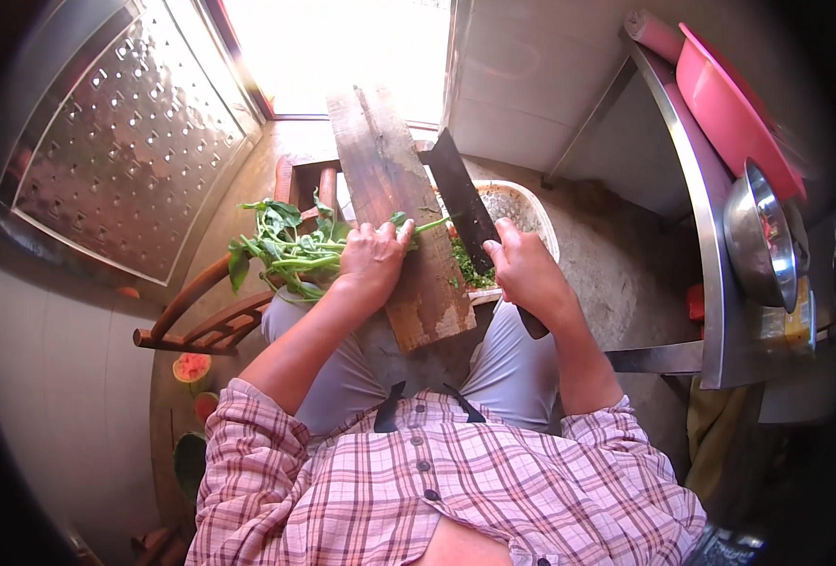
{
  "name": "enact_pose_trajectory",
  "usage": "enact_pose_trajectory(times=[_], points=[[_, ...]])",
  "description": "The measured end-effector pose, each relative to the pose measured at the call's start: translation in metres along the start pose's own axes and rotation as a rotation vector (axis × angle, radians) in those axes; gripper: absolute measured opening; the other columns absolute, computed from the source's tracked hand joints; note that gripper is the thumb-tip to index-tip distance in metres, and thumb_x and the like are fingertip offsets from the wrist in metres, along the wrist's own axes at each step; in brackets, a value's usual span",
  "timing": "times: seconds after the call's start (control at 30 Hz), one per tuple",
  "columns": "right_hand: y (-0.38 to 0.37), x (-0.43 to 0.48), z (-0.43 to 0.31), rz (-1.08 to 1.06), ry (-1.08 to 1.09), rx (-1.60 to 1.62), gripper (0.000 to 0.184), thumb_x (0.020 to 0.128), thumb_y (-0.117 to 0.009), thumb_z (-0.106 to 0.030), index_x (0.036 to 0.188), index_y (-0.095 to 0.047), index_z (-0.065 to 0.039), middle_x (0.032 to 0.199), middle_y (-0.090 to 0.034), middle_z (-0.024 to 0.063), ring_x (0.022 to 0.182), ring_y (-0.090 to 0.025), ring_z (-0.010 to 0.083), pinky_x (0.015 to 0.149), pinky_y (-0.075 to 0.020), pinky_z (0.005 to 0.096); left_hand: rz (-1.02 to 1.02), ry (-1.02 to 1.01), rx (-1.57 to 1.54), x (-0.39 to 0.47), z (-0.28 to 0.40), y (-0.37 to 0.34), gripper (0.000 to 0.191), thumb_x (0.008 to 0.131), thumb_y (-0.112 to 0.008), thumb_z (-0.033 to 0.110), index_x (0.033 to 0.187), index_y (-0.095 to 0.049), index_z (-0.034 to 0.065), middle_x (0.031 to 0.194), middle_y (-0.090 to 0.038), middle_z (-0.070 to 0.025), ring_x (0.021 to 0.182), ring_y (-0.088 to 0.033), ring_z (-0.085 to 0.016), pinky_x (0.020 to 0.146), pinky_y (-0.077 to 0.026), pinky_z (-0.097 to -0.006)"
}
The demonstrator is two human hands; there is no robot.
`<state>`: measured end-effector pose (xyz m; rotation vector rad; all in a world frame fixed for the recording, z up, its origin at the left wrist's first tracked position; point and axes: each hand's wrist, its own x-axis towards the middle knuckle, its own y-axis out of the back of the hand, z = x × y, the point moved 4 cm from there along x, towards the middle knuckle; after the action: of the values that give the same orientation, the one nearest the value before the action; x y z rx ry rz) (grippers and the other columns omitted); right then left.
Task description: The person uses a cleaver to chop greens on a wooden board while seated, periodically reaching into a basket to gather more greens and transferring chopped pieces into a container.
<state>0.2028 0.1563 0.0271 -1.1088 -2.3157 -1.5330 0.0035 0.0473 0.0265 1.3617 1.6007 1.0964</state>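
Note:
My left hand [375,258] presses a bunch of leafy green stems [294,244] onto a worn wooden board [389,177]. The leaves and stems hang off the board's left side, and one thin stem pokes out to the right past my fingers. In my right hand [527,265] is a dark-bladed cleaver [464,201], gripped by its handle, its blade just right of the board's edge. Below the blade, chopped greens [467,265] lie in a pale plastic basin [548,226], partly hidden by the cleaver and board.
A wooden chair [198,311] lies left of my knees. Cut watermelon pieces [192,366] are on the floor at left. On the right, a metal-edged table [697,191] bears a pink basin [736,106] and a steel bowl [757,233]. A bright doorway [340,56] opens ahead.

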Motion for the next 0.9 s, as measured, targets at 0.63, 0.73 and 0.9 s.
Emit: enact_pose_trajectory(times=[0.63,0.73,0.9], points=[[0.012,0.008,-0.041,-0.473,-0.306,-0.019,0.018,0.096,-0.053,-0.012,0.102,-0.052,0.006,0.078,-0.065,0.0304,0.078,-0.067,0.0454,0.072,-0.0523,0.0532,-0.102,0.037,0.049,-0.009,0.005,-0.003,0.053,0.093,-0.052,0.011,0.145,-0.051,0.0218,0.103,-0.064,-0.0039,0.093,-0.064,-0.023,0.077,-0.050,-0.0369],[-0.004,0.022,-0.037,-0.483,-0.323,-0.015,0.019,0.095,-0.053,-0.011,0.101,-0.052,0.007,0.080,-0.065,0.0311,0.079,-0.066,0.0461,0.074,-0.0520,0.0534,-0.081,0.032,0.028,-0.010,0.005,0.000,0.052,0.093,-0.052,0.011,0.144,-0.052,0.0216,0.104,-0.063,-0.0041,0.094,-0.064,-0.024,0.078,-0.050,-0.0372],[-0.027,0.037,-0.017,-0.379,-0.350,0.036,0.023,0.096,-0.053,-0.013,0.103,-0.053,0.008,0.081,-0.065,0.0319,0.080,-0.065,0.0479,0.075,-0.0521,0.0531,-0.019,0.066,-0.052,-0.011,0.004,-0.005,0.051,0.091,-0.053,0.010,0.140,-0.055,0.0202,0.114,-0.062,-0.0070,0.096,-0.064,-0.025,0.079,-0.051,-0.0386]])
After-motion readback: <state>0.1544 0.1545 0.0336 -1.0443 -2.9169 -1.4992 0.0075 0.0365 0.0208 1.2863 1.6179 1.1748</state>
